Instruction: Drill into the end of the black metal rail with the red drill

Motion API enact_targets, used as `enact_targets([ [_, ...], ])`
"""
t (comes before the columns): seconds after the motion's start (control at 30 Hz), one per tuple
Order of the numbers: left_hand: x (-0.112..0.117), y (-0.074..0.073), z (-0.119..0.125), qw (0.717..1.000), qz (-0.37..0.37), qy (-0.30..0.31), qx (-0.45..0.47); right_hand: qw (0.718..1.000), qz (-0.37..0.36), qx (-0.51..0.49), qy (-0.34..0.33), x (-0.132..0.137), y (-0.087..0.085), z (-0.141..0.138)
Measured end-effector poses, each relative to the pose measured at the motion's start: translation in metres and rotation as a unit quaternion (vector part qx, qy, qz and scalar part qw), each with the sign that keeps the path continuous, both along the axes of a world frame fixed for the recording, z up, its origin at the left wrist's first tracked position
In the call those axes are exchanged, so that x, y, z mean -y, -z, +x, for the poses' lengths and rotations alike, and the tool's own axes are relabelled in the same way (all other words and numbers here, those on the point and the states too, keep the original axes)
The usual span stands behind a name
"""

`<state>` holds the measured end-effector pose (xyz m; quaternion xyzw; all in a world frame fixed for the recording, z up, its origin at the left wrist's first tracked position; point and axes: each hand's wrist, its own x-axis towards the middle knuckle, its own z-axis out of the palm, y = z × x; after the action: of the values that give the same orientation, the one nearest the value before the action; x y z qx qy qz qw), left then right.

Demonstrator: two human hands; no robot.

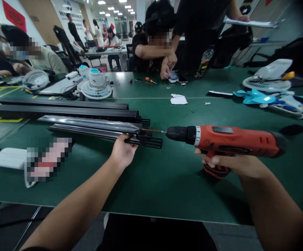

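My right hand [219, 162] is wrapped round the grip of a red cordless drill [235, 139], which lies level and points left. A long thin bit [154, 131] reaches from its black chuck to the end of a black metal profile [96, 123]. Whether the tip is inside a hole there I cannot make out. Around the near side of that profile, close to its slotted black end piece [151, 142], my left hand [125, 150] is closed. More long black profiles [62, 109] lie parallel just behind it.
Dismantled white fans [96, 85] stand at the back left. Blue fan blades [256, 97] and covers lie at the right. A paper scrap [178, 99] and an orange screwdriver [150, 80] rest farther back, before a seated person. A white box [7, 158] is front left.
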<state>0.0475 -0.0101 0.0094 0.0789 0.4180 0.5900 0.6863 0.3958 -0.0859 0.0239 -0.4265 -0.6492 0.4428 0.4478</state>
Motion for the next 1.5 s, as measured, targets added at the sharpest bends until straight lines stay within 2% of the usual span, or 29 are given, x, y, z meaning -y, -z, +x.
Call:
enact_targets([
  [0.13,-0.0007,0.0006,0.0004,1.000,0.001,-0.001,-0.002,1.000,-0.005,-0.008,-0.017,-0.0003,-0.0007,0.0005],
  [1.5,-0.0016,0.0046,-0.0017,1.000,0.007,0.003,0.007,0.999,-0.001,-0.023,-0.045,-0.0010,-0.0018,-0.0001],
])
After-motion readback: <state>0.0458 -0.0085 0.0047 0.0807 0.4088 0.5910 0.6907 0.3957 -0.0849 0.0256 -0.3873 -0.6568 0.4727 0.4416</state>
